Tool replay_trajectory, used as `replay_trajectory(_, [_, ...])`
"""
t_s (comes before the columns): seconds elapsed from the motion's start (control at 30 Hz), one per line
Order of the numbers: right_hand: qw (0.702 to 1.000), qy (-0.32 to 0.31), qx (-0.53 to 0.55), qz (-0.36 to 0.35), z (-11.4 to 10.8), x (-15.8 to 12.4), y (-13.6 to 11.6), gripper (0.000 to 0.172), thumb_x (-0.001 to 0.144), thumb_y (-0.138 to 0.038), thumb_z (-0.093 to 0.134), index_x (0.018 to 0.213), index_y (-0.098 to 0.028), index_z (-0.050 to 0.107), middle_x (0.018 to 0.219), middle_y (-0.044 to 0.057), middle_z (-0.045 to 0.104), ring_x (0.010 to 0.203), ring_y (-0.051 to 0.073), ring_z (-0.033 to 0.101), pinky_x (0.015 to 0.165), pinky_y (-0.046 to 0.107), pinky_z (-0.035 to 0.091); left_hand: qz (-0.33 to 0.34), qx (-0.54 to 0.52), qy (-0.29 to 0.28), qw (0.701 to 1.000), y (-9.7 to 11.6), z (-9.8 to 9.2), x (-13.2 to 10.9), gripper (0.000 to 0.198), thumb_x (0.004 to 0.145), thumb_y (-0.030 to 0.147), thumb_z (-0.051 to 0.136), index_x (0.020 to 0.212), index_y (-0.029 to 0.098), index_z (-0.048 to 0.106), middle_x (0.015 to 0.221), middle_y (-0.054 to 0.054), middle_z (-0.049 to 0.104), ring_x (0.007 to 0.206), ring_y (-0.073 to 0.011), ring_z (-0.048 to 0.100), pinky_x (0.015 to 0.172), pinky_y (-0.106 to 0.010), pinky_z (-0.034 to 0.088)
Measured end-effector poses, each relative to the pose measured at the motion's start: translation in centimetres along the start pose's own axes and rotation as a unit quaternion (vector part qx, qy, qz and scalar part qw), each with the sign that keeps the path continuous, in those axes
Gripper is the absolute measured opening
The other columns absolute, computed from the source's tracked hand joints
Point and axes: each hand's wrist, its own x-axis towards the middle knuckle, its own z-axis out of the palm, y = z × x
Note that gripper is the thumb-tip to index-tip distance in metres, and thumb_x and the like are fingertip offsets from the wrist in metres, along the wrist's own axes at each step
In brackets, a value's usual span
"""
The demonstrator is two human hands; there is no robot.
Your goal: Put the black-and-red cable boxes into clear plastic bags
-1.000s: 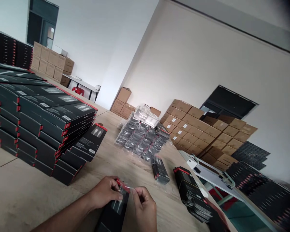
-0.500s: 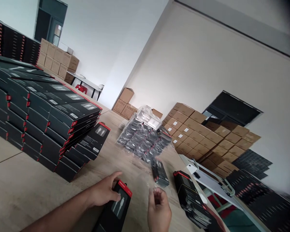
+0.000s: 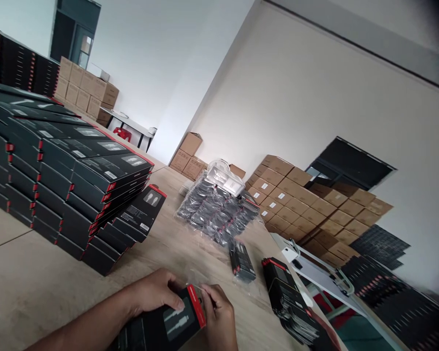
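Your left hand (image 3: 155, 292) clasped the black box (image 3: 161, 325) and your right hand (image 3: 219, 317) pinched its red end, low over the near table (image 3: 29, 287). You seemed to be closing that end; seating it needed a steady hold.

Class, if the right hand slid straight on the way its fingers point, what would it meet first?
The right hand would first meet the red end of the box, which its fingertips seem to touch; beyond that, probably the fingers of the left hand on the box, though depth is unclear.
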Motion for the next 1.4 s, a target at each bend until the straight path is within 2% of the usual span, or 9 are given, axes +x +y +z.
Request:
replay_trajectory(0.2, [0.999, -0.002, -0.04, -0.004, 0.0, 0.1, -0.8, 0.032, 0.093, -0.041, 0.048, 0.091, -0.022, 0.074, 0.078, 0.006, 0.07, 0.072, 0.019, 0.067, 0.067, 0.027, 0.053, 0.047, 0.054, 0.122, 0.99, -1.2, 1.2, 0.8, 0.063, 0.048, 0.015, 0.073, 0.109, 0.015, 0.058, 0.109, -0.007, 0.063, 0.089, -0.0211, 0.059, 0.071, -0.027, 0.043])
replay_trajectory(0.37, [0.998, 0.002, -0.065, -0.013, 0.1, 0.1, -1.7, 0.031, 0.094, -0.04, 0.046, 0.091, -0.024, 0.072, 0.081, 0.005, 0.069, 0.076, 0.019, 0.067, 0.07, 0.027, 0.053, 0.1, 0.034, 0.102, 0.989, -1.2, 1.6, 1.0, 0.051, 0.048, 0.007, 0.069, 0.098, 0.016, 0.062, 0.101, -0.006, 0.068, 0.1, -0.0235, 0.059, 0.079, -0.027, 0.044])
replay_trajectory(0.5, [0.994, 0.033, -0.099, -0.018, 0.0, 0.1, -1.3, 0.024, 0.089, -0.038, 0.053, 0.092, -0.022, 0.071, 0.077, 0.005, 0.068, 0.068, 0.019, 0.065, 0.063, 0.027, 0.052, 0.1, 0.07, 0.082, 0.989, -0.2, 1.6, 0.4, 0.04, 0.058, 0.012, 0.059, 0.097, 0.015, 0.071, 0.091, -0.002, 0.071, 0.085, -0.0207, 0.062, 0.077, -0.028, 0.044])
replay_trajectory(0.6, [0.987, 0.082, -0.127, 0.046, -0.1, 0.1, -0.2, 0.017, 0.082, -0.035, 0.057, 0.081, -0.022, 0.067, 0.066, 0.002, 0.067, 0.056, 0.018, 0.062, 0.056, 0.026, 0.049, 0.099, 0.113, 0.088, 0.985, 0.2, 1.7, 0.1, 0.035, 0.063, 0.015, 0.054, 0.092, 0.015, 0.073, 0.082, 0.0, 0.071, 0.077, -0.0191, 0.061, 0.07, -0.026, 0.043])
replay_trajectory(0.7, [0.983, 0.071, -0.102, 0.132, 0.0, 0.1, 0.9, 0.02, 0.079, -0.037, 0.058, 0.064, -0.023, 0.06, 0.055, 0.0, 0.065, 0.051, 0.017, 0.06, 0.051, 0.025, 0.045, 0.109, 0.153, 0.097, 0.977, 0.0, 1.8, 0.1, 0.029, 0.064, 0.016, 0.051, 0.083, 0.015, 0.073, 0.078, 0.002, 0.07, 0.076, -0.019, 0.06, 0.067, -0.025, 0.042])
replay_trajectory(0.83, [0.983, 0.051, 0.009, 0.178, 0.3, 0.0, 1.6, 0.027, 0.075, -0.044, 0.061, 0.062, -0.021, 0.063, 0.055, 0.001, 0.065, 0.053, 0.018, 0.06, 0.048, 0.025, 0.044, 0.119, 0.168, 0.106, 0.973, -0.2, 2.0, 0.3, 0.03, 0.067, 0.017, 0.051, 0.088, 0.016, 0.073, 0.089, 0.0, 0.073, 0.085, -0.0211, 0.063, 0.076, -0.027, 0.045])
replay_trajectory(1.0, [0.973, 0.05, 0.083, 0.209, 0.5, -0.1, 1.3, 0.024, 0.072, -0.042, 0.065, 0.062, -0.019, 0.063, 0.048, -0.003, 0.058, 0.043, 0.014, 0.051, 0.041, 0.023, 0.038, 0.121, 0.146, 0.167, 0.968, -0.1, 1.9, 0.2, 0.044, 0.07, 0.017, 0.053, 0.11, 0.018, 0.069, 0.11, -0.005, 0.072, 0.105, -0.0249, 0.061, 0.095, -0.032, 0.042])
replay_trajectory(1.27, [0.975, 0.024, 0.056, 0.215, 0.8, 0.1, 0.7, 0.013, 0.066, -0.031, 0.058, 0.059, -0.02, 0.06, 0.048, -0.003, 0.056, 0.047, 0.014, 0.05, 0.046, 0.024, 0.037, 0.155, 0.159, 0.168, 0.96, 0.0, 1.8, 0.3, 0.029, 0.07, 0.015, 0.05, 0.09, 0.019, 0.07, 0.098, -0.003, 0.072, 0.097, -0.0226, 0.062, 0.087, -0.027, 0.043])
replay_trajectory(1.4, [0.978, 0.034, 0.042, 0.199, 0.8, 0.2, 0.1, 0.016, 0.07, -0.033, 0.057, 0.061, -0.02, 0.061, 0.051, -0.002, 0.057, 0.05, 0.015, 0.052, 0.048, 0.024, 0.041, 0.145, 0.168, 0.172, 0.96, 0.3, 1.9, 0.1, 0.029, 0.071, 0.014, 0.048, 0.089, 0.019, 0.07, 0.098, -0.004, 0.073, 0.096, -0.0225, 0.062, 0.086, -0.027, 0.042])
